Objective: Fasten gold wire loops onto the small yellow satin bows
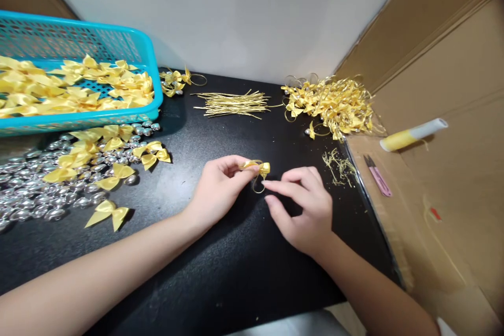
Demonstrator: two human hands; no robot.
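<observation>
Between the thumb and fingers of my left hand (220,184) is a yellow ribbon bow (265,169), held just above the black table (236,262). A loop of gold cord (258,189) hangs from the bow. My right hand (301,207) is close on the right, thumb and index finger apart, its index fingertip at or very near the loop. I cannot tell whether that fingertip touches the cord. Behind the hands lies a bundle of cut gold cords (232,104). At the back right is a heap of yellow bows with gold loops (334,105).
A blue basket (151,73) of yellow bows (79,89) stands at the back left. Silver beads (35,184) and loose bows (107,213) spread before it. On the right are cord scraps (337,167), pink-handled snips (378,178) on cardboard, and a yellow-white roll (413,135).
</observation>
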